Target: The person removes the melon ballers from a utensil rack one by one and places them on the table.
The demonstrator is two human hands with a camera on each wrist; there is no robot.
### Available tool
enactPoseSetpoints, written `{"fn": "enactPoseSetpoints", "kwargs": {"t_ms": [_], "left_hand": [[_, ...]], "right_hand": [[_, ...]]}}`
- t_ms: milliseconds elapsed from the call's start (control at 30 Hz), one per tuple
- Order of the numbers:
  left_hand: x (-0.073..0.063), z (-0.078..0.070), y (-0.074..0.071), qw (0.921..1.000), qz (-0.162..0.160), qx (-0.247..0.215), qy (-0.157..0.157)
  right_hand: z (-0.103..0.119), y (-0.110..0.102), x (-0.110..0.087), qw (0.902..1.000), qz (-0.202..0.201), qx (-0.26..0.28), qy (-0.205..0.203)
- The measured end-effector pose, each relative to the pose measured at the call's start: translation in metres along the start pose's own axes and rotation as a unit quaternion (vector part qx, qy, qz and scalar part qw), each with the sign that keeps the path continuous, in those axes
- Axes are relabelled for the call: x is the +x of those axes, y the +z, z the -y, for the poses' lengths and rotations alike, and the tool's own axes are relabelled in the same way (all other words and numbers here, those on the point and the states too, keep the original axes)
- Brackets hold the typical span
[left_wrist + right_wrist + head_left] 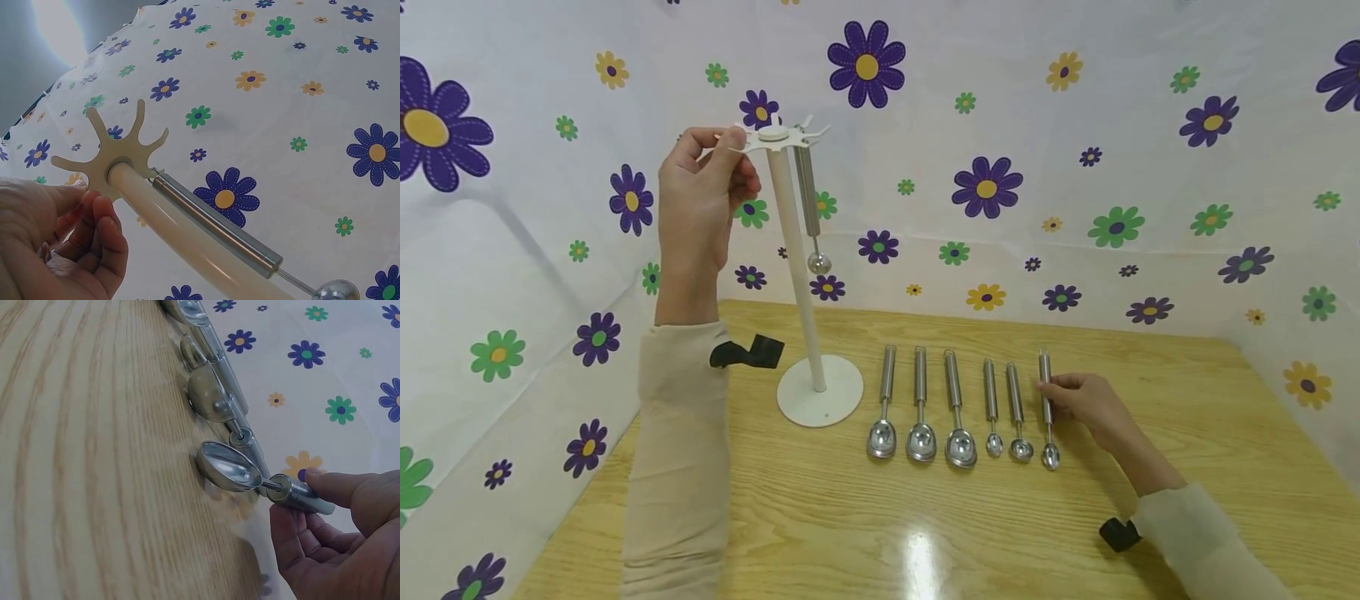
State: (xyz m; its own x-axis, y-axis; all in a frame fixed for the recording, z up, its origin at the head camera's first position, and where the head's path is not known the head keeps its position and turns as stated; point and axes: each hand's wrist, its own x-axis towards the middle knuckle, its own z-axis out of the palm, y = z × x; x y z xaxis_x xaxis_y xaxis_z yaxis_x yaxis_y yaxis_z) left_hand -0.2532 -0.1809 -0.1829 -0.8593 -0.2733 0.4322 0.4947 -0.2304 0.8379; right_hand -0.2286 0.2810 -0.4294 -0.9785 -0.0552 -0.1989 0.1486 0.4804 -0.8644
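Observation:
My left hand (700, 187) pinches one arm of the hook ring atop a white stand (797, 275), thumb above and fingers below. From a hook on the ring's other side hangs a small steel melon baller (808, 192), bowl downward; the left wrist view shows its handle (215, 219) alongside the pole. At the right end of a row of utensils, my right hand (1086, 404) holds a small steel scoop (1050, 456) by its handle between thumb and fingers. In the right wrist view, that scoop's oval bowl (228, 465) faces up, close over the table.
Left of the held scoop lie two small scoops (1020, 450) and three larger ice cream scoops (921, 442), handles pointing away. The stand's round base (842, 404) rests on the wooden table (820, 517). A flower-patterned cloth (917, 133) walls in the back and sides.

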Motion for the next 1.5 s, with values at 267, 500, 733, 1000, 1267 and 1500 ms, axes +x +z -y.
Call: {"fn": "enactPoseSetpoints", "kwargs": {"t_ms": [267,500,733,1000,1267,1500], "left_hand": [[-0.001,0.001,0.000,1.0000,0.000,0.000,0.000],[-0.001,0.002,0.000,1.0000,-0.002,0.000,-0.001],[0.000,0.002,0.001,1.0000,-0.003,-0.002,-0.003],[0.000,0.001,0.001,1.0000,-0.007,-0.005,-0.002],[0.000,0.001,0.001,1.0000,-0.007,-0.004,-0.002],[-0.001,0.000,0.001,1.0000,-0.003,-0.008,-0.003]], "right_hand": [[-0.003,0.002,-0.002,0.9999,-0.010,-0.014,-0.001],[-0.005,0.005,-0.001,0.9986,-0.026,-0.045,-0.005],[-0.004,0.008,0.001,0.9970,-0.044,-0.061,-0.015],[-0.003,0.011,0.003,0.9954,-0.051,-0.079,-0.020],[-0.005,0.015,0.005,0.9904,-0.065,-0.119,-0.030],[-0.007,0.016,0.006,0.9870,-0.078,-0.136,-0.034]]}}
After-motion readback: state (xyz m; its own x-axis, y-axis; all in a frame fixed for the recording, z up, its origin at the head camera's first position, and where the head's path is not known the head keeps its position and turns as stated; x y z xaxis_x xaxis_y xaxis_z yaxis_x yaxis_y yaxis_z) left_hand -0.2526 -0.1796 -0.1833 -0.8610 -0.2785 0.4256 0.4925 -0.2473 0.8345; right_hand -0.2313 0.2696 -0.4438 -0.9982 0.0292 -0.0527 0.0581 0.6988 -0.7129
